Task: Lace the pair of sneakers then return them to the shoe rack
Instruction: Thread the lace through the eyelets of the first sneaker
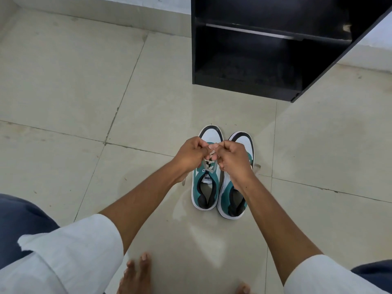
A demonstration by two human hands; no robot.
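Observation:
Two white, teal and black sneakers stand side by side on the floor, toes pointing away from me. Over the left sneaker [205, 187], my left hand [191, 154] and my right hand [233, 157] meet, each pinching an end of its grey lace [209, 164]. The lace crosses through the upper eyelets below my fingers. My right forearm covers part of the right sneaker [232, 200]; I cannot tell how its lacing stands. The black shoe rack [265, 85] stands beyond the sneakers, its two visible shelves bare.
Glossy beige floor tiles [84, 92] spread all around the sneakers. A white wall base runs along the back. My bare toes [137, 270] show at the bottom edge, with blue trouser knees and white rolled sleeves at both lower corners.

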